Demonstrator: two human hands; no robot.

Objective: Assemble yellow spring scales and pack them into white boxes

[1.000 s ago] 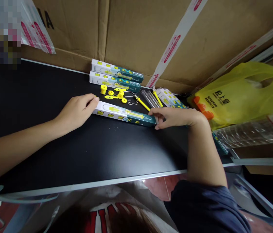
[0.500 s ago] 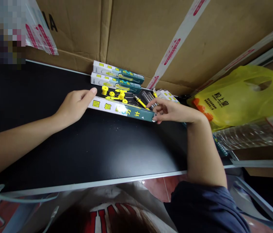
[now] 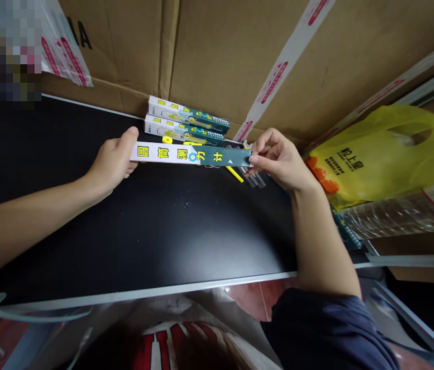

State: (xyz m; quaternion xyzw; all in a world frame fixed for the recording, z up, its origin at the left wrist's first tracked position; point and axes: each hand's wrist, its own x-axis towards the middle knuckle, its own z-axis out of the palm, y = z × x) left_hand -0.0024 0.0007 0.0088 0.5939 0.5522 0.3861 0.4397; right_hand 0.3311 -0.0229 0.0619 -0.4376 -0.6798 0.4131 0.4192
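Observation:
A long, narrow white-and-green carton [image 3: 170, 153] with yellow lettering is held up level above the black table. My left hand [image 3: 112, 160] grips its white end, thumb on top. At the green end, the fingers of my right hand [image 3: 278, 158] pinch the carton's tip. Behind the carton, and partly covered by it, lie a yellow plastic part [image 3: 167, 140], a yellow rod [image 3: 235, 173] and clear tubes [image 3: 256, 180]. Two similar cartons [image 3: 186, 123] lie side by side at the back, near the cardboard.
A tall cardboard box [image 3: 217, 61] stands along the table's back edge. At the right are a yellow plastic bag [image 3: 386, 154] with orange things in it and a clear ribbed plastic bottle [image 3: 386, 216]. The black table [image 3: 155, 221] has a pale front edge.
Both hands have raised the carton up and slightly left, turning it more level. It now covers most of the yellow parts. My right fingers have closed in at its green end.

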